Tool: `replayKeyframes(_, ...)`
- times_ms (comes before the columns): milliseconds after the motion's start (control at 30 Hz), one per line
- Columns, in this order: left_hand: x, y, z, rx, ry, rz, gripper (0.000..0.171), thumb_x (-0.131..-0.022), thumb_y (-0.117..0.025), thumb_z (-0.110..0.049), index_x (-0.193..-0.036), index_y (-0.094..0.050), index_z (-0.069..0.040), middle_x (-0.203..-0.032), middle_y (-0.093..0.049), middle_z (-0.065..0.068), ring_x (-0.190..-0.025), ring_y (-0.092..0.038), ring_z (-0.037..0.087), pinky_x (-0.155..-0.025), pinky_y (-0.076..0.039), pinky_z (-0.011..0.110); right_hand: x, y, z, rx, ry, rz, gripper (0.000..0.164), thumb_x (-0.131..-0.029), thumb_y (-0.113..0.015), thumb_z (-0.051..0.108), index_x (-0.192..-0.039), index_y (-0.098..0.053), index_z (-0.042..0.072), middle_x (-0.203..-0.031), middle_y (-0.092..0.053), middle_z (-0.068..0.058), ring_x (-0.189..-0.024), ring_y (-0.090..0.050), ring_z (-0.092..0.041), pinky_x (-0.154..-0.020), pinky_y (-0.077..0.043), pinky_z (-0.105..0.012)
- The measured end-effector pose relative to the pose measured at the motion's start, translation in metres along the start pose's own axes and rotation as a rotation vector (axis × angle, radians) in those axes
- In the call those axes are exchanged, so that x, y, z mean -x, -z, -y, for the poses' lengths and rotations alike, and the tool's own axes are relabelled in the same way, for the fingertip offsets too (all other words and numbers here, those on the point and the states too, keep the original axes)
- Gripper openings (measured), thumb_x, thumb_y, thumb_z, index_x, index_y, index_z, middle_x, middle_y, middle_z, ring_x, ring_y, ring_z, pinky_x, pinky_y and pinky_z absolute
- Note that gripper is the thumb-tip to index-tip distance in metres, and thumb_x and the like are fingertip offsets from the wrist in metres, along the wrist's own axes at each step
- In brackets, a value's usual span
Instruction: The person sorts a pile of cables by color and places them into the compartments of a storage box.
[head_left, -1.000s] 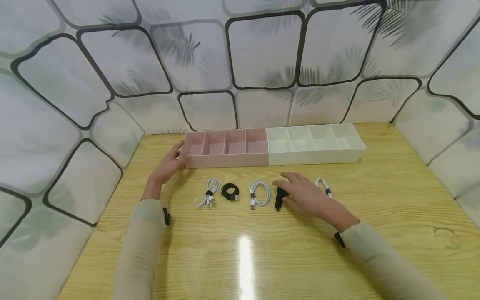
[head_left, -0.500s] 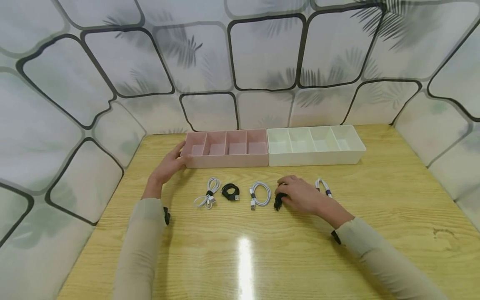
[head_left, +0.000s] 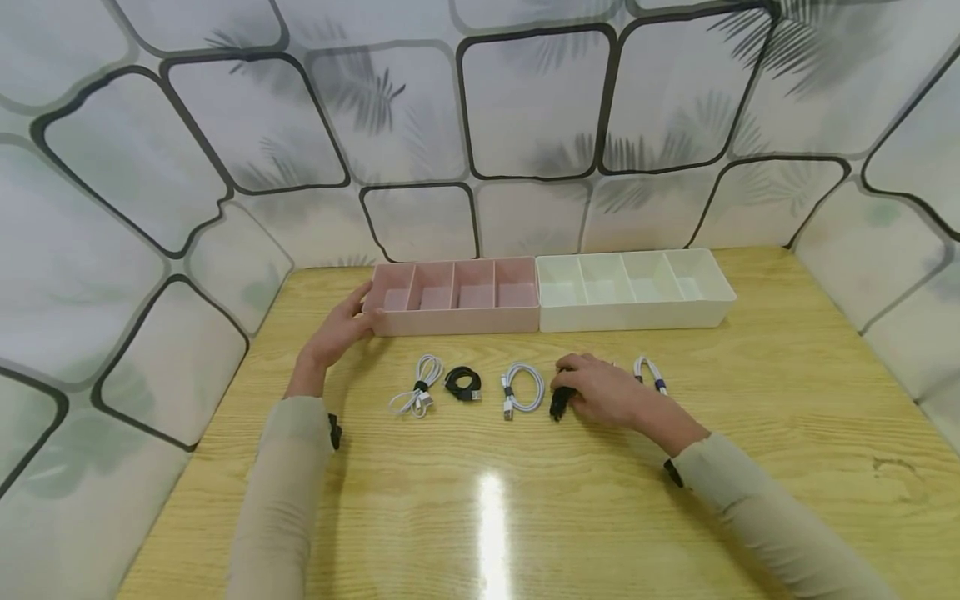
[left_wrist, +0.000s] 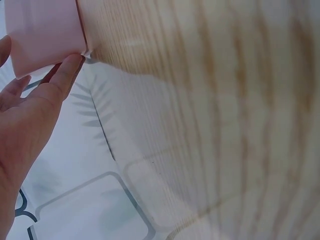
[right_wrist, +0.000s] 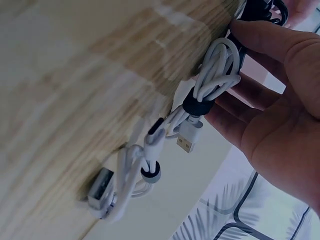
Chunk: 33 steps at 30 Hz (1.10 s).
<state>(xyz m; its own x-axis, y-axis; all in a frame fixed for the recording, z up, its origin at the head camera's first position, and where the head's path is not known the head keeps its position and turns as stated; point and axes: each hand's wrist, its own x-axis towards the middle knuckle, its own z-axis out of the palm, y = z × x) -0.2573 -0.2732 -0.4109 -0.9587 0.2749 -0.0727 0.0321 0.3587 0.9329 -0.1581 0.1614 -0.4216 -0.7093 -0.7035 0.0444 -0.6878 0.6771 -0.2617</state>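
My right hand (head_left: 600, 390) pinches a coiled black cable (head_left: 560, 403) on the table, thumb and fingertips at its upper end. In the right wrist view this black cable (right_wrist: 257, 9) shows at the top, by the thumb. My left hand (head_left: 337, 332) rests against the left end of a pink divided box (head_left: 457, 322), with the thumb at the front corner. Its fingers (left_wrist: 62, 75) lie fairly straight along the box end in the left wrist view. To the left of the right hand lie a white USB cable (head_left: 540, 392), a black one (head_left: 474, 382) and another white one (head_left: 420, 386).
Against the pink box's right end stands a white divided box (head_left: 637, 316). A further white cable (head_left: 652, 375) lies partly hidden behind the right hand. The wooden table (head_left: 420, 500) meets a patterned cloth wall (head_left: 525, 108) at the back and sides.
My right hand's fingers have come down and closed on the black cable, where they were spread over it before. The left hand stays at the pink box.
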Motion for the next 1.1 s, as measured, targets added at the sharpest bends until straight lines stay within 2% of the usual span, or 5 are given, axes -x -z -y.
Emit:
replayKeyframes(233, 0.0008, 0.001, 0.0033, 0.007, -0.002, -0.006, 0.069, -0.105, -0.051, -0.017, -0.161, -0.011, -0.012, -0.151, -0.034, 0.032, -0.124, -0.045, 0.036, -0.096, -0.047, 0.038, -0.0021, -0.0011, 0.0021, -0.033, -0.006, 0.012, 0.015, -0.094, -0.068, 0.006, -0.108, -0.07, 0.012, -0.125, -0.058, -0.018, -0.113, -0.058, -0.038, -0.088, -0.052, -0.053)
replayKeyframes(600, -0.0004, 0.0017, 0.0014, 0.017, 0.0, 0.01, 0.07, -0.105, -0.051, -0.018, -0.161, -0.009, -0.012, -0.157, -0.024, 0.03, -0.134, -0.039, 0.043, -0.106, -0.037, 0.059, -0.0029, 0.0005, 0.0006, -0.071, 0.021, 0.014, 0.02, -0.094, -0.068, 0.005, -0.114, -0.068, 0.009, -0.125, -0.057, -0.018, -0.111, -0.06, -0.034, -0.091, -0.052, -0.047)
replayKeyframes(767, -0.0007, 0.0011, 0.0001, 0.011, 0.002, 0.009, 0.07, -0.105, -0.049, -0.016, -0.161, -0.008, -0.012, -0.157, -0.023, 0.031, -0.135, -0.038, 0.043, -0.108, -0.035, 0.06, -0.0043, 0.0018, 0.0002, -0.095, 0.008, 0.015, 0.023, -0.094, -0.067, 0.006, -0.117, -0.068, 0.009, -0.127, -0.056, -0.018, -0.111, -0.061, -0.034, -0.091, -0.052, -0.048)
replayKeyframes(867, -0.0034, 0.0018, 0.004, 0.005, 0.006, 0.002, 0.069, -0.105, -0.049, -0.015, -0.161, -0.009, -0.013, -0.154, -0.028, 0.031, -0.132, -0.04, 0.042, -0.107, -0.036, 0.059, -0.0051, 0.0017, -0.0011, -0.108, 0.005, 0.003, 0.023, -0.095, -0.067, 0.006, -0.117, -0.068, 0.009, -0.126, -0.056, -0.017, -0.11, -0.061, -0.034, -0.091, -0.052, -0.048)
replayKeyframes(1100, -0.0051, 0.0026, 0.0053, 0.013, 0.046, 0.001, 0.07, -0.104, -0.049, -0.016, -0.161, -0.007, -0.016, -0.149, -0.033, 0.032, -0.13, -0.041, 0.041, -0.109, -0.034, 0.058, -0.0061, 0.0028, -0.0029, -0.133, 0.022, -0.026, 0.022, -0.093, -0.068, 0.003, -0.115, -0.068, 0.008, -0.123, -0.057, -0.017, -0.106, -0.062, -0.033, -0.089, -0.053, -0.048)
